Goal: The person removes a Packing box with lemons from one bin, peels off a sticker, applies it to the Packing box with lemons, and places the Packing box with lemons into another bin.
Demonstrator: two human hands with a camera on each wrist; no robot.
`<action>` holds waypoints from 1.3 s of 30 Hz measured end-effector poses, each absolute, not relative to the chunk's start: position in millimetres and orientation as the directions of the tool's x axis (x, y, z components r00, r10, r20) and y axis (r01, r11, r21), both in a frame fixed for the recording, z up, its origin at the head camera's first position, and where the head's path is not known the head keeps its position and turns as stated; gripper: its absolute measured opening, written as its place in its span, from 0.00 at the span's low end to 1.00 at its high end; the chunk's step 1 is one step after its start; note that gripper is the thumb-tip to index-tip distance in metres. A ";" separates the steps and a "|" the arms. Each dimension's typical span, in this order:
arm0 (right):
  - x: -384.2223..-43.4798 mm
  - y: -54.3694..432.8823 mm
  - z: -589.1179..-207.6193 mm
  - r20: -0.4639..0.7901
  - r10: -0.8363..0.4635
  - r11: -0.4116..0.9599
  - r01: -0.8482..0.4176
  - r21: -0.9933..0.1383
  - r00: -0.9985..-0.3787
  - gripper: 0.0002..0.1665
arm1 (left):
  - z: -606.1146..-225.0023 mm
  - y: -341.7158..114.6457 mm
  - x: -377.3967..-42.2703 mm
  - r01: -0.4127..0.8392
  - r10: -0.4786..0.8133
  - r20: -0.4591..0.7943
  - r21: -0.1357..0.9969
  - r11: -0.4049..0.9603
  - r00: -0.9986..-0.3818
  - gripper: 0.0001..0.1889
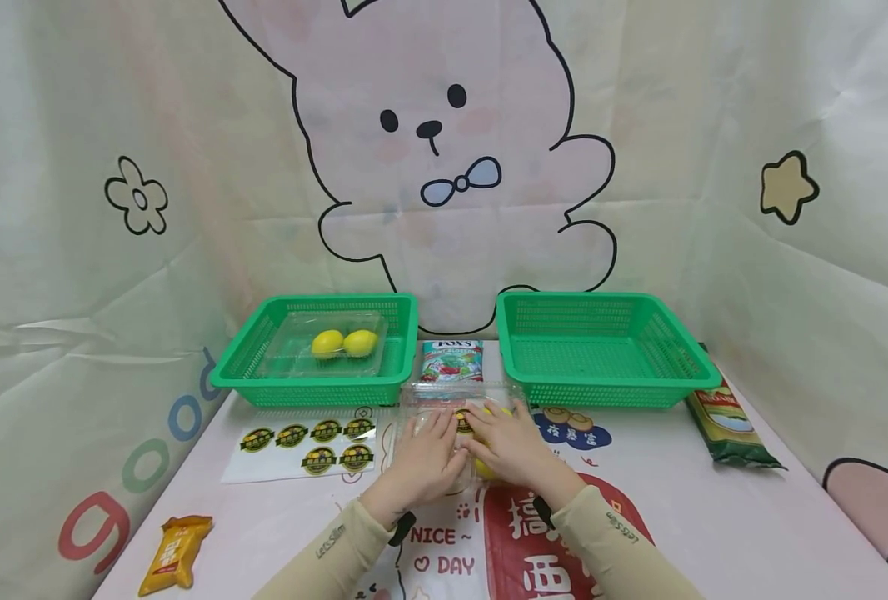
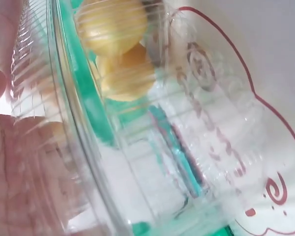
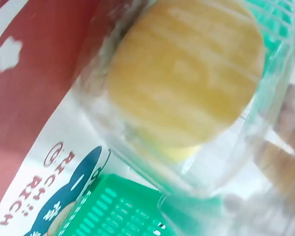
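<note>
In the head view a clear plastic clamshell box (image 1: 425,400) sits on the table in front of me, with yellow lemons (image 1: 485,472) inside on its right half. My left hand (image 1: 431,457) lies palm down on the left part of the lid, fingers extended forward. Spread over the right part, above the lemons, is my right hand (image 1: 515,443). A round black-and-gold sticker (image 1: 462,422) shows on the lid between the two hands. The left wrist view has the lemons (image 2: 113,27) behind the ribbed clear wall. One lemon (image 3: 187,73) fills much of the right wrist view.
A green basket (image 1: 316,392) at back left holds another clear box (image 1: 294,350) with two lemons. Another green basket (image 1: 609,393) stands at back right. Around lie a sticker sheet (image 1: 264,467), a Fox's candy bag (image 1: 452,361), a green packet (image 1: 732,425) and an orange packet (image 1: 177,553).
</note>
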State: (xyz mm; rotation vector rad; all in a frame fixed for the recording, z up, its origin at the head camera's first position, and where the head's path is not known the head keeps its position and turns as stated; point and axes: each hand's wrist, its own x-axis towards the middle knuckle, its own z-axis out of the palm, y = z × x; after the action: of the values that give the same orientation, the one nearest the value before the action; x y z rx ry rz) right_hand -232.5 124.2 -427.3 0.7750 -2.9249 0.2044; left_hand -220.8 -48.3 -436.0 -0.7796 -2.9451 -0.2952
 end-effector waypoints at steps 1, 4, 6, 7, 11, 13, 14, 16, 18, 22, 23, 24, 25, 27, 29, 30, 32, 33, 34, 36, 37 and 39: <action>-232.8 125.6 -427.9 0.144 -0.488 0.859 -0.503 -0.094 -0.861 0.33 | -435.3 -49.5 -220.3 0.497 0.483 0.122 0.162 0.852 -0.867 0.32; -234.1 129.4 -430.8 0.157 -0.489 0.858 -0.506 -0.093 -0.858 0.34 | -432.7 -52.8 -218.5 0.497 0.484 0.113 0.145 0.856 -0.868 0.32; -234.9 131.9 -432.5 0.170 -0.489 0.856 -0.508 -0.095 -0.856 0.35 | -431.9 -55.1 -217.6 0.498 0.486 0.111 0.136 0.856 -0.867 0.31; -235.2 133.0 -433.2 0.173 -0.487 0.857 -0.507 -0.094 -0.856 0.35 | -431.7 -55.9 -217.5 0.499 0.487 0.111 0.126 0.858 -0.866 0.31; -234.2 138.0 -432.7 0.197 -0.485 0.855 -0.510 -0.099 -0.852 0.33 | -432.2 -58.5 -217.1 0.502 0.490 0.121 0.106 0.858 -0.863 0.31; -233.4 140.0 -432.0 0.206 -0.481 0.856 -0.508 -0.101 -0.852 0.31 | -431.9 -59.3 -216.8 0.502 0.489 0.127 0.110 0.858 -0.863 0.30; -233.1 140.9 -431.9 0.211 -0.477 0.857 -0.505 -0.103 -0.853 0.30 | -431.7 -60.1 -216.4 0.501 0.487 0.131 0.118 0.857 -0.864 0.30; -232.4 142.7 -431.7 0.223 -0.465 0.861 -0.496 -0.110 -0.857 0.28 | -431.6 -62.3 -215.6 0.499 0.482 0.143 0.141 0.855 -0.865 0.29; -232.1 144.9 -432.3 0.235 -0.453 0.866 -0.487 -0.114 -0.860 0.26 | -431.0 -65.9 -214.2 0.497 0.474 0.158 0.173 0.850 -0.866 0.29; -231.4 152.1 -435.0 0.298 -0.445 0.855 -0.500 -0.139 -0.845 0.22 | -432.0 -77.4 -211.5 0.514 0.468 0.219 0.271 0.814 -0.856 0.27; -231.4 154.9 -436.3 0.335 -0.436 0.846 -0.507 -0.166 -0.836 0.20 | -433.0 -81.1 -210.7 0.518 0.458 0.246 0.326 0.791 -0.854 0.26; -231.4 157.9 -437.5 0.378 -0.415 0.835 -0.512 -0.202 -0.827 0.18 | -434.5 -84.9 -210.3 0.520 0.438 0.283 0.384 0.763 -0.853 0.24; -231.5 161.2 -439.3 0.422 -0.381 0.825 -0.508 -0.246 -0.823 0.16 | -436.6 -88.9 -210.1 0.518 0.410 0.321 0.448 0.729 -0.854 0.22; -231.7 168.5 -442.8 0.496 -0.266 0.791 -0.481 -0.378 -0.827 0.12 | -441.2 -96.8 -210.2 0.505 0.319 0.400 0.562 0.656 -0.859 0.17; -232.7 176.1 -446.3 0.503 -0.109 0.729 -0.413 -0.546 -0.857 0.12 | -446.5 -103.7 -211.3 0.459 0.187 0.438 0.675 0.577 -0.879 0.14; -232.9 179.6 -447.0 0.465 -0.033 0.685 -0.359 -0.634 -0.885 0.15 | -449.0 -106.5 -212.2 0.423 0.121 0.431 0.723 0.547 -0.894 0.15; -233.8 186.2 -447.7 0.338 0.086 0.584 -0.227 -0.779 -0.937 0.22 | -452.8 -111.1 -214.0 0.310 0.005 0.350 0.821 0.479 -0.937 0.21; -234.4 188.9 -447.5 0.257 0.124 0.534 -0.154 -0.831 -0.958 0.26 | -454.2 -112.9 -214.8 0.242 -0.037 0.284 0.869 0.431 -0.958 0.25; -235.1 191.4 -447.5 0.174 0.145 0.486 -0.084 -0.870 -0.974 0.30 | -455.2 -114.1 -215.4 0.169 -0.067 0.210 0.908 0.384 -0.975 0.28; -236.1 195.1 -448.0 0.017 0.148 0.398 0.044 -0.916 -0.989 0.38 | -456.6 -115.5 -215.8 0.026 -0.090 0.055 0.955 0.296 -0.994 0.33; -236.5 196.4 -448.7 -0.044 0.139 0.366 0.093 -0.926 -0.989 0.42 | -456.9 -115.6 -215.8 -0.037 -0.088 -0.015 0.967 0.253 -0.996 0.36; -236.4 197.4 -450.6 -0.153 0.117 0.299 0.181 -0.937 -0.981 0.48 | -457.5 -115.0 -215.5 -0.124 -0.060 -0.114 0.975 0.183 -0.992 0.38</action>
State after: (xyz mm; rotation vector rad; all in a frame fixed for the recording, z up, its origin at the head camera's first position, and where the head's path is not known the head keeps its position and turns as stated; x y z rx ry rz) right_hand -236.4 197.4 -450.6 -0.2957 -2.5758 1.8705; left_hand -215.5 -115.0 -457.5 0.1912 -2.4535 -2.0319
